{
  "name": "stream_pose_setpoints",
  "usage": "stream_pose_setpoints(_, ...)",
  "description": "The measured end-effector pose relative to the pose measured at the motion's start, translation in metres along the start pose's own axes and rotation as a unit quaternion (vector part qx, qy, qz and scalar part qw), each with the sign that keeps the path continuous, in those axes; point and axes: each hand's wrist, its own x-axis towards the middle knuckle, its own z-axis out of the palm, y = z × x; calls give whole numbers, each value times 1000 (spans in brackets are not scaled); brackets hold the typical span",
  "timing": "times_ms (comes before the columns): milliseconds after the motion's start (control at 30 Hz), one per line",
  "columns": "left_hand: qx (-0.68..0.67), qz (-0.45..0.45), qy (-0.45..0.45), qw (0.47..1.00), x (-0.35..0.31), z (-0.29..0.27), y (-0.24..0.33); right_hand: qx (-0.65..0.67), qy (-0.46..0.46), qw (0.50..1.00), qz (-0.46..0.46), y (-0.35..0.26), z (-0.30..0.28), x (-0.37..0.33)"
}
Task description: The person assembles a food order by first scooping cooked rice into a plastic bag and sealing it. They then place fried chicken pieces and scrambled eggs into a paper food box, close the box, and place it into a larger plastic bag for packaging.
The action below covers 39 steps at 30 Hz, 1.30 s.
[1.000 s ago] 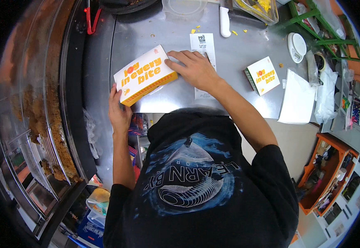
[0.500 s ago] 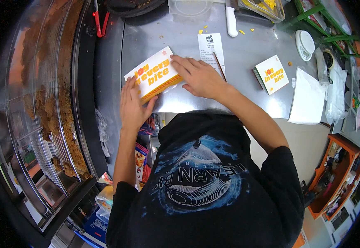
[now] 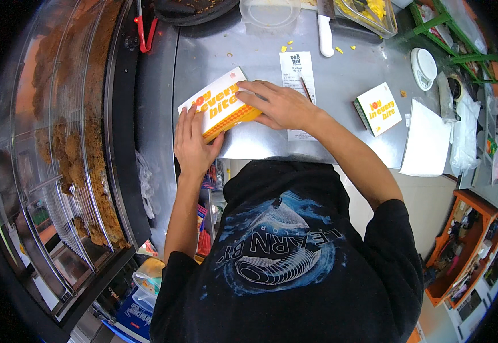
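A white and yellow cardboard food box [image 3: 214, 94] with orange lettering lies tilted on the steel table in front of me. My left hand [image 3: 194, 143] grips its near left end, fingers over the lid and thumb against the front side. At the box's right end my right hand [image 3: 277, 107] closes over the lid's edge; its thumb is partly hidden. Right of that hand lies a printed paper slip [image 3: 297, 68] with a thin brown pen-like stick [image 3: 306, 90] on it. A smaller box [image 3: 378, 110] of similar print stands farther right.
A white-handled knife [image 3: 325, 37] and a clear container with yellow pieces [image 3: 377, 14] lie at the back. On the right are a white scale [image 3: 424, 68] and white paper sheets [image 3: 426, 140]. Red-handled tongs [image 3: 145, 35] and a glass cabinet of fried food [image 3: 69, 143] are on the left.
The view has shifted slightly. My right hand has slid a little down over the box's right end, its fingers more bent, while my left hand keeps its hold on the left end.
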Motion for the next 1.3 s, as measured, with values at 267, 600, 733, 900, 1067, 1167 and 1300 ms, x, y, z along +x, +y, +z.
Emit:
stream_pose_setpoints(267,41,26,10,999,-9,14,7,-70,25,997,-7,0,19,-19)
stream_pose_setpoints(600,64,52,-39,996,8,24,12,-166,109,979,32,-47,27,-29)
stream_pose_setpoints(733,89,48,-62,993,6,24,11,-93,17,995,20,-62,47,-34)
stream_pose_setpoints(900,105,51,-65,991,7,22,11,-74,28,995,57,-66,62,-30)
stream_pose_setpoints(1067,97,46,-69,992,8,21,11,-121,106,974,158,-56,34,-46)
stream_pose_setpoints(1167,97,43,-66,992,8,22,10,-161,167,908,349,-37,8,-68)
stream_pose_setpoints(1300,102,49,-66,991,8,22,10,-66,154,871,462,-24,-6,-89)
